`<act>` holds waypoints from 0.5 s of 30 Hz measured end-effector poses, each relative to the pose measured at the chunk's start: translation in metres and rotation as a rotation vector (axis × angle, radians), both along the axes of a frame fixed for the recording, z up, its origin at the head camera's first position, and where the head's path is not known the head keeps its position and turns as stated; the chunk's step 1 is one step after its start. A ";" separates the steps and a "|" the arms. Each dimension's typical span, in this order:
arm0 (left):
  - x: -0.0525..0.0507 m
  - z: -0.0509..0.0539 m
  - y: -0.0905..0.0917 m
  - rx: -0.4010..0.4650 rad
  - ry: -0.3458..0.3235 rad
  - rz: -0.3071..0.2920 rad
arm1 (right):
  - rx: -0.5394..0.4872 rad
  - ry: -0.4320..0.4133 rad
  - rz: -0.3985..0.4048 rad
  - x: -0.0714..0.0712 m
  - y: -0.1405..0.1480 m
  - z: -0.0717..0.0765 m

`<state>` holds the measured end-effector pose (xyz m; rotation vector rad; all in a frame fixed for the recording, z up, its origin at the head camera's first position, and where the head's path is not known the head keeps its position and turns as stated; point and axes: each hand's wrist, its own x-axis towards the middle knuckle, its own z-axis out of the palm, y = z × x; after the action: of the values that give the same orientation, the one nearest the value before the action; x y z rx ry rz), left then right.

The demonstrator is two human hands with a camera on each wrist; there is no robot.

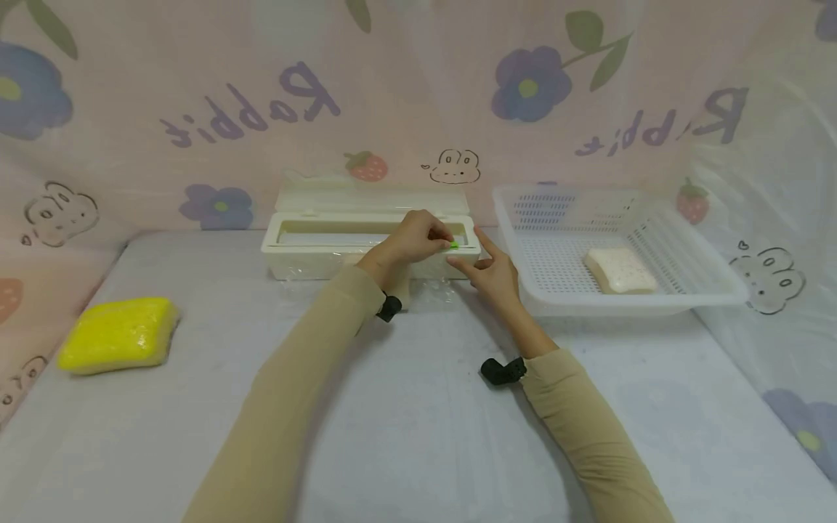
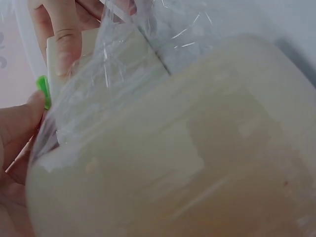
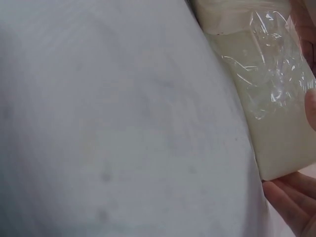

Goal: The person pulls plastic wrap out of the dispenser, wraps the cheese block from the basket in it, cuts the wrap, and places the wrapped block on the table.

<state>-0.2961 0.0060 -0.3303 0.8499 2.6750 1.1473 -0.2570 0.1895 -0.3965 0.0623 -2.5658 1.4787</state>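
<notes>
Clear film at the mercy of a light box and a small green slider.
Nearest on the worktop [image 1: 418, 436], a yellow block [image 1: 120, 334] lies well to the left; a beige block [image 2: 207, 168] sits under the left wrist, apparently beneath film [image 3: 276, 84], which could drag or crease if that wrist brushes it. Beyond, the film hangs, bunched, down the white dispenser box [image 1: 307, 266]; slack there could snag the cutter and tear raggedly. The left hand [image 1: 413, 237] pinches the green slider [image 1: 454, 245] near the box's right end. The right hand [image 1: 495, 276] is spread wide around that end, thumb on the front; if it slackened, the box might skid.
</notes>
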 end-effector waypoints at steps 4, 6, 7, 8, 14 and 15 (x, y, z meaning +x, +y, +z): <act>0.002 0.000 -0.004 -0.011 0.022 -0.008 | -0.003 -0.001 0.008 -0.001 0.000 0.000; 0.003 0.001 -0.007 -0.015 0.031 -0.006 | -0.011 -0.002 0.018 -0.001 0.000 0.000; 0.003 0.001 -0.008 -0.018 0.035 -0.006 | -0.014 -0.002 0.023 -0.001 0.000 0.000; 0.003 0.001 -0.010 -0.018 0.035 -0.005 | -0.016 -0.003 0.024 -0.001 0.000 -0.001; 0.003 0.001 -0.018 -0.024 0.058 -0.022 | -0.007 -0.007 0.011 -0.002 0.000 -0.002; 0.003 0.000 -0.020 -0.027 0.062 -0.024 | -0.003 -0.007 0.012 -0.002 0.000 -0.003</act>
<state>-0.2934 -0.0136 -0.3300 0.9250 2.7150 1.0946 -0.2595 0.1893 -0.3992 0.0728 -2.5733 1.4900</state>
